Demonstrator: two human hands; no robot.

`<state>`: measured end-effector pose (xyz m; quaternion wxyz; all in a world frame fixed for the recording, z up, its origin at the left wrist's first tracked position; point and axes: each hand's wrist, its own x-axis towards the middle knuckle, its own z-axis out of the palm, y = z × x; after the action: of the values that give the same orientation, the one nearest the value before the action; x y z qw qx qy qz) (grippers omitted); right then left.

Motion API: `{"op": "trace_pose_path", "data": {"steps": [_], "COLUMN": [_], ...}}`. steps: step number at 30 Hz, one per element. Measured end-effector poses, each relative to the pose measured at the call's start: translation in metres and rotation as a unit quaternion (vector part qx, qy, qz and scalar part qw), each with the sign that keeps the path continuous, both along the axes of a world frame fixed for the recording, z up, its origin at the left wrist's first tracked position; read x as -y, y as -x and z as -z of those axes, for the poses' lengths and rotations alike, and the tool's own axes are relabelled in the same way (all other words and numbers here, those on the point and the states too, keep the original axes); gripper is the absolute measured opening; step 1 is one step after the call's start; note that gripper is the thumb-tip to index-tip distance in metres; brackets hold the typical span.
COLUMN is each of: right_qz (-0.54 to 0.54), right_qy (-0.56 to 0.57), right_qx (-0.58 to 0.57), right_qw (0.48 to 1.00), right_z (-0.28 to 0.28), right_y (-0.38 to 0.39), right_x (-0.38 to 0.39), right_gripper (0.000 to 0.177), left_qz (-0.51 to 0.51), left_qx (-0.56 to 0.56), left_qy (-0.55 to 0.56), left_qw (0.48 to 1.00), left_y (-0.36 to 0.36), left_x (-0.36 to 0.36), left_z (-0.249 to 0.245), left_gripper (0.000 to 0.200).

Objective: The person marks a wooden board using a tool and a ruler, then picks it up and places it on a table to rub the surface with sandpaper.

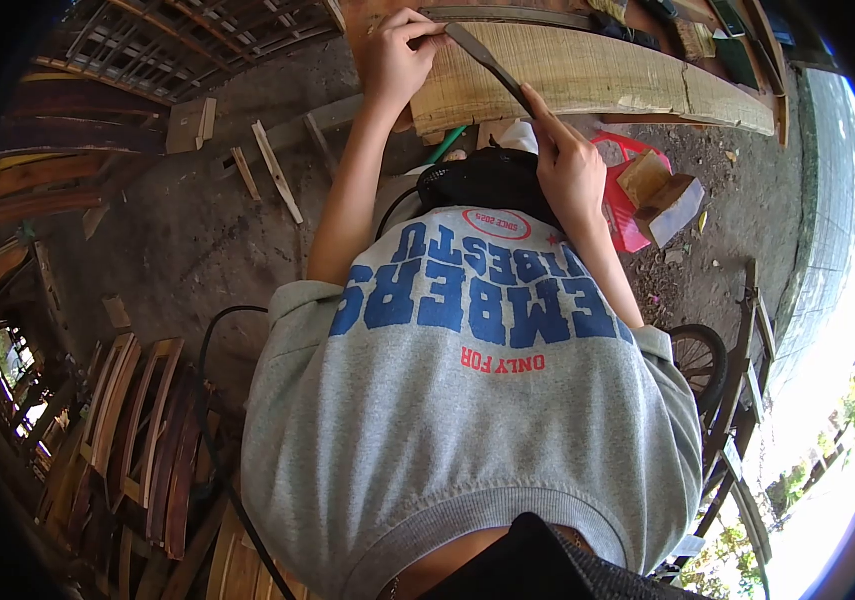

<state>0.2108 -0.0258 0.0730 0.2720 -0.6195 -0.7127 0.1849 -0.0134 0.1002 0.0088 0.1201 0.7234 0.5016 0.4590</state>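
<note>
A long dark strip-like tool (489, 66) slants over a pale wooden board (588, 75) at the top of the view. My left hand (405, 62) pinches its upper end between thumb and fingers. Around the lower end my right hand (570, 160) is closed, with one finger stretched along the tool. The board's grain runs lengthwise, and its right part shows a crack. Whether the tool touches the board cannot be made out.
On the ground at the right lie a red plastic item (631, 222) and an opened carton (670, 205). Wooden sticks (278, 172) lie at the left. Curved wooden pieces (138, 430) stand lower left. A wheel (700, 365) is at the right.
</note>
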Motion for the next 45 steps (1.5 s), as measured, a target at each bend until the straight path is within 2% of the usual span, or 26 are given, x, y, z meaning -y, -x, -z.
{"op": "trace_pose_path", "data": {"steps": [2, 6, 7, 8, 10, 11, 14, 17, 21, 24, 26, 29, 31, 32, 34, 37, 40, 42, 44, 45], "right_qz": [0.037, -0.009, 0.003, 0.000, 0.045, 0.037, 0.015, 0.049, 0.021, 0.056, 0.027, 0.034, 0.040, 0.040, 0.022, 0.058, 0.020, 0.018, 0.052, 0.045], "right_qy": [-0.015, -0.032, -0.007, -0.012, -0.034, -0.045, -0.024, -0.012, 0.010, 0.002, 0.073, 0.024, -0.007, -0.008, 0.028, 0.015, 0.064, 0.015, -0.010, 0.019], "right_qx": [-0.010, 0.016, 0.066, 0.067, -0.016, -0.021, 0.022, -0.007, 0.021, 0.001, 0.011, -0.016, -0.044, -0.044, 0.038, -0.018, 0.001, 0.025, -0.048, -0.003], "right_qw": [0.999, 0.999, 0.998, 0.998, 0.998, 0.998, 0.999, 0.999, 1.000, 0.998, 0.997, 0.999, 0.998, 0.998, 0.999, 0.998, 0.998, 0.999, 0.997, 0.999], "right_z": [-0.004, 0.006, 0.000, -0.003, -0.006, -0.005, 0.004, -0.009, -0.003, -0.011, -0.007, -0.009, -0.003, -0.004, -0.008, -0.011, -0.001, -0.002, -0.002, -0.003], "right_y": [0.001, -0.002, -0.002, -0.001, 0.002, 0.002, -0.003, 0.000, -0.002, 0.000, -0.002, -0.002, -0.004, -0.004, -0.004, -0.001, -0.003, -0.003, 0.000, 0.000], "right_x": [0.005, -0.002, 0.001, -0.002, 0.004, 0.002, 0.000, 0.002, -0.006, -0.001, -0.004, -0.007, 0.000, 0.000, -0.001, 0.003, -0.002, -0.004, 0.004, 0.003], "right_gripper": [0.051, 0.054, 0.055, 0.055, 0.054, 0.053, 0.053, 0.052, 0.050, 0.046, 0.047, 0.049, 0.050, 0.050, 0.051, 0.050, 0.050, 0.050, 0.050, 0.051], "left_qz": [0.005, 0.004, -0.003, -0.006, 0.005, 0.009, 0.000, 0.019, -0.008, 0.027, 0.011, 0.023, 0.017, 0.012, 0.013, 0.013, 0.016, 0.003, 0.026, 0.020], "left_qx": [0.004, 0.010, 0.003, 0.004, 0.010, 0.011, 0.002, 0.011, 0.000, 0.023, 0.006, 0.037, 0.018, 0.000, 0.002, 0.011, 0.009, 0.005, 0.012, 0.012], "left_qy": [-0.004, 0.008, 0.005, 0.000, 0.017, 0.015, 0.005, -0.001, 0.001, 0.017, -0.007, 0.036, 0.031, 0.016, 0.025, 0.030, 0.025, 0.021, 0.015, 0.018], "left_qw": [1.000, 1.000, 1.000, 1.000, 1.000, 1.000, 1.000, 1.000, 1.000, 0.999, 1.000, 0.998, 0.999, 1.000, 1.000, 0.999, 1.000, 1.000, 0.999, 1.000], "left_y": [-0.001, 0.000, 0.000, 0.001, -0.001, -0.002, 0.000, -0.004, -0.005, -0.004, -0.004, -0.005, -0.004, -0.004, -0.004, -0.004, -0.002, -0.002, -0.003, -0.004], "left_x": [0.001, 0.001, -0.002, -0.007, 0.001, 0.002, -0.001, 0.004, -0.002, 0.004, 0.002, 0.004, 0.005, 0.003, 0.006, 0.006, 0.005, -0.003, 0.004, 0.004], "left_z": [-0.004, -0.002, 0.000, 0.003, -0.004, -0.006, 0.002, -0.011, -0.012, -0.011, -0.007, -0.011, -0.009, -0.010, -0.008, -0.009, -0.005, -0.008, -0.012, -0.013], "left_gripper": [0.015, 0.017, 0.018, 0.018, 0.018, 0.018, 0.018, 0.017, 0.017, 0.018, 0.018, 0.017, 0.017, 0.016, 0.017, 0.017, 0.018, 0.018, 0.017, 0.016]}}
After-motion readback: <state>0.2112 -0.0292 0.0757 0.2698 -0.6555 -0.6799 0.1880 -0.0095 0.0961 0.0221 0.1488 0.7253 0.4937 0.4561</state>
